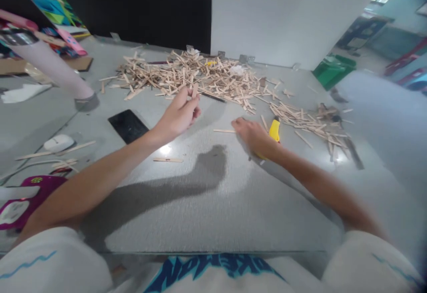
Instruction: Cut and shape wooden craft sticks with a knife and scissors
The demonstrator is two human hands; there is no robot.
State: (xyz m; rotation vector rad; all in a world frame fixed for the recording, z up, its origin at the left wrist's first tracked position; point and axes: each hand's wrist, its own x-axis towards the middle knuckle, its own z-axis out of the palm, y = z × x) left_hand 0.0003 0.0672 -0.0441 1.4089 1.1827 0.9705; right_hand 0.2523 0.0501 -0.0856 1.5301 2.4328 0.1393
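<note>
My left hand (181, 113) is raised over the table, thumb and fingers pinching a short wooden craft stick (195, 90). Lower and to the right, my right hand (251, 134) is closed, its fingertips at the right end of another craft stick (223, 130) lying flat. Partly hidden by the right hand and wrist is a yellow tool (274, 129) with a dark tip; its kind cannot be made out. Between my forearms a craft stick with dark marks (167, 160) lies on the tabletop.
A big heap of craft sticks (187, 73) spreads along the back, with more sticks (303, 119) at right. A black phone (128, 126) lies by my left forearm. Farther left are a white mouse (58, 142), a pale lamp-like post (56, 66) and a magenta device (40, 195).
</note>
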